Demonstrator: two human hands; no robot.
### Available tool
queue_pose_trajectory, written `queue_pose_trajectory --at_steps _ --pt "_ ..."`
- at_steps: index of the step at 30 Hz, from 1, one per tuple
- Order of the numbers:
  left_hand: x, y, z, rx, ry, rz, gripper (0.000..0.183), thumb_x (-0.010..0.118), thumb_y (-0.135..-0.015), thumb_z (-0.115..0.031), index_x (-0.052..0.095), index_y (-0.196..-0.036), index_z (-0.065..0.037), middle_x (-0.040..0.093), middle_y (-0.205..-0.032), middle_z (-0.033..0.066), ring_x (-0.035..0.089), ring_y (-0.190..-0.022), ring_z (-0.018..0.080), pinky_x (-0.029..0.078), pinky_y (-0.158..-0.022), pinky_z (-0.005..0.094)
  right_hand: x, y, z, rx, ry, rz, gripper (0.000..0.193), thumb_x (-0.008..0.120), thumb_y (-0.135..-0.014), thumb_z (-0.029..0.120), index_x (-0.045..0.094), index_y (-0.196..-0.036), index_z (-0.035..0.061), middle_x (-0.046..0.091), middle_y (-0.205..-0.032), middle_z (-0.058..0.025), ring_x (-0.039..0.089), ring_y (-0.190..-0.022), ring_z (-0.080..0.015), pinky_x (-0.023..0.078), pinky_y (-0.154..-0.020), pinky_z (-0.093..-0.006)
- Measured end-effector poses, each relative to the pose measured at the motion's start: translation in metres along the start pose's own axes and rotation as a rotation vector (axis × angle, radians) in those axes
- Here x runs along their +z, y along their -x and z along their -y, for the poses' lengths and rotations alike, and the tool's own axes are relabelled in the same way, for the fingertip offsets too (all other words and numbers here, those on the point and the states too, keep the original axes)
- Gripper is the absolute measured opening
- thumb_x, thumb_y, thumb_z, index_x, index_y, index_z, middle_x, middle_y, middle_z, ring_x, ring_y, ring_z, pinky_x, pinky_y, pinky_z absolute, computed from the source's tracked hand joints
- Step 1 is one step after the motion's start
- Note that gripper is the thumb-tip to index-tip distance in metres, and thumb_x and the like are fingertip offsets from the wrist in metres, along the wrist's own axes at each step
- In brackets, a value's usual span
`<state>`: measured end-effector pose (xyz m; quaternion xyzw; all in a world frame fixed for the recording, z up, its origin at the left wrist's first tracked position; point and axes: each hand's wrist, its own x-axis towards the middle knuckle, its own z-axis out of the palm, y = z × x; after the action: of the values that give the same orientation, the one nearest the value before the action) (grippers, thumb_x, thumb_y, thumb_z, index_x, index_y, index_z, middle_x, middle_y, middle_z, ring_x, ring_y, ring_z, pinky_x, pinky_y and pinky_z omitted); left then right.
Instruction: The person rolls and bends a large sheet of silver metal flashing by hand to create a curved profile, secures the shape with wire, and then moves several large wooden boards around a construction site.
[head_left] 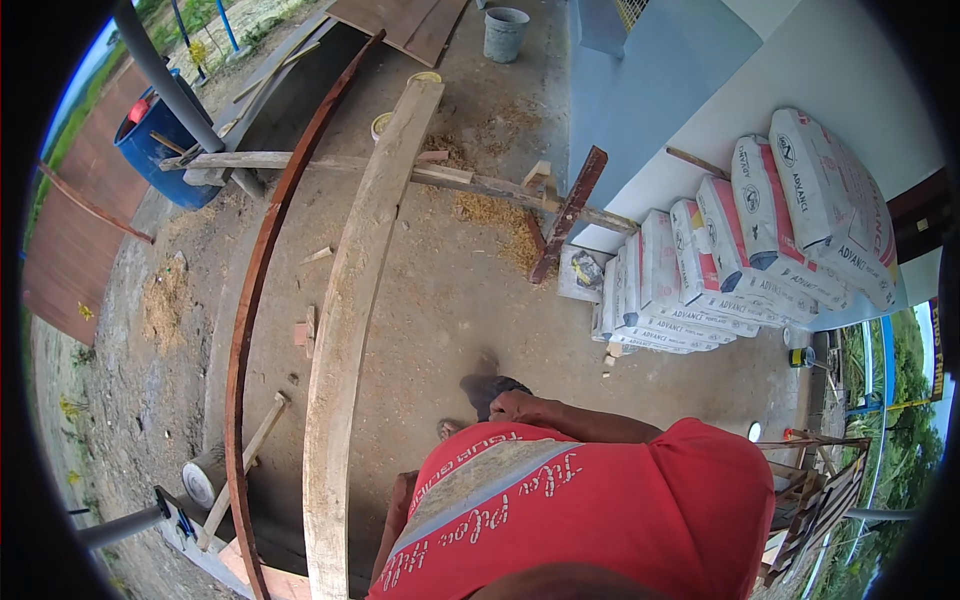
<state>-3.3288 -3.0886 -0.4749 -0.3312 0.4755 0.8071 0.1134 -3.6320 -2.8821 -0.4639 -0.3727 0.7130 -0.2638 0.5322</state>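
Note:
My right hand (513,405) is at the front of my waist, by the hem of my red shirt (600,490) and dark trousers (482,388). Its fingers look curled in; what they hold, if anything, is hidden. Along the shirt's left side only part of my left arm (400,500) shows, and the hand is out of sight behind the shirt. Nearest on that side lies a long pale wooden plank (345,290), resting across a timber crossbar (470,180). Beyond it runs a narrow reddish-brown timber (255,290).
Cement bags (715,270) are stacked against the wall at right. A reddish board (570,215) leans on the crossbar amid wood shavings (500,225). A grey bucket (506,35) stands far off, a blue drum (165,150) at far left. Wood offcuts (310,325) litter the floor.

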Motion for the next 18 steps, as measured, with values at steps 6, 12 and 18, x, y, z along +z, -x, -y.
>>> queue_pose_trajectory --at_steps 6,12,18 --pt "-0.024 -0.095 0.015 -0.054 -0.334 -0.235 0.038 0.053 -0.091 -0.031 0.063 -0.078 0.003 0.061 -0.065 0.0107 0.053 -0.062 0.0154 0.044 -0.058 0.0348 -0.083 -0.008 0.016 0.154 -0.164 0.006 0.036 0.057 -0.084 0.034 0.067 -0.090 -0.0010 0.067 -0.081 -0.0189 0.064 -0.076 -0.0255 0.048 -0.069 -0.0378" --pt "0.035 -0.146 -0.146 0.221 -0.758 -0.016 0.033 0.049 -0.093 -0.026 0.057 -0.074 0.001 0.052 -0.060 0.0177 0.046 -0.055 0.0206 0.037 -0.052 0.0399 -0.125 -0.028 -0.055 0.096 0.125 -0.073 0.048 0.057 -0.084 0.047 0.066 -0.087 -0.0007 0.065 -0.081 -0.0221 0.062 -0.074 -0.0307 0.047 -0.070 -0.0404" --pt "0.035 -0.219 -0.249 0.227 -0.878 0.177 0.022 0.056 -0.083 -0.024 0.062 -0.081 -0.002 0.057 -0.077 0.0220 0.058 -0.072 0.0392 0.043 -0.059 0.0435 -0.180 -0.081 -0.059 0.314 -0.106 -0.178 0.050 0.057 -0.083 0.049 0.066 -0.081 -0.0009 0.064 -0.075 -0.0221 0.062 -0.069 -0.0328 0.046 -0.064 -0.0420"
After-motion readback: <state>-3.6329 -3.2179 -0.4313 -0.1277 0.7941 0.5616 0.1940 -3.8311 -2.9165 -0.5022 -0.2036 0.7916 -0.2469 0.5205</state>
